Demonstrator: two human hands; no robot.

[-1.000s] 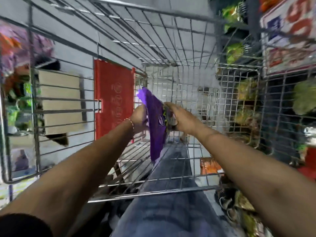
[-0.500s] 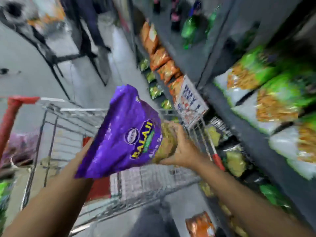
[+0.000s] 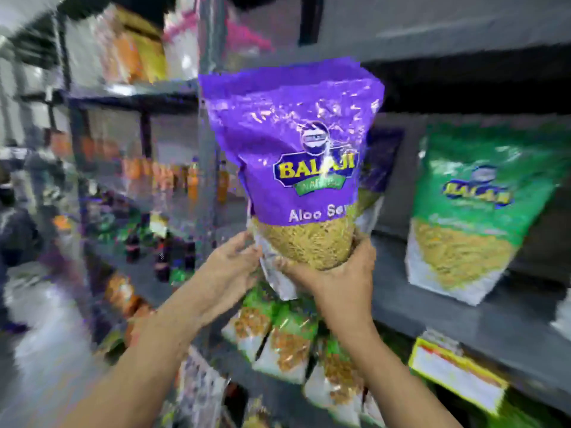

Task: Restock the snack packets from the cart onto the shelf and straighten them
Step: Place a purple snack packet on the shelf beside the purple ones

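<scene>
A purple snack packet, printed BALAJI and "Aloo Sev", stands upright in the air in front of the grey shelf, raised to the level of the packets already stocked there. Its clear lower part shows fine yellow strands. Both hands carry it from below. The right hand cups the bottom, its grip clamped on the base with the thumb up the right edge. The left hand presses the lower left corner, its grip closed on the silver side fold. Whether the packet touches the shelf board cannot be told, as the hands cover its base.

Just behind the packet's right edge a second purple packet peeks out on the same shelf. Further right a green packet of the same brand stands upright on the board, leaning back a little, apart from the held one. A yellow price tag hangs on the shelf's front edge below it. On the shelf beneath, smaller green packets lie in a row. To the left, blurred bottles stand on a neighbouring rack
</scene>
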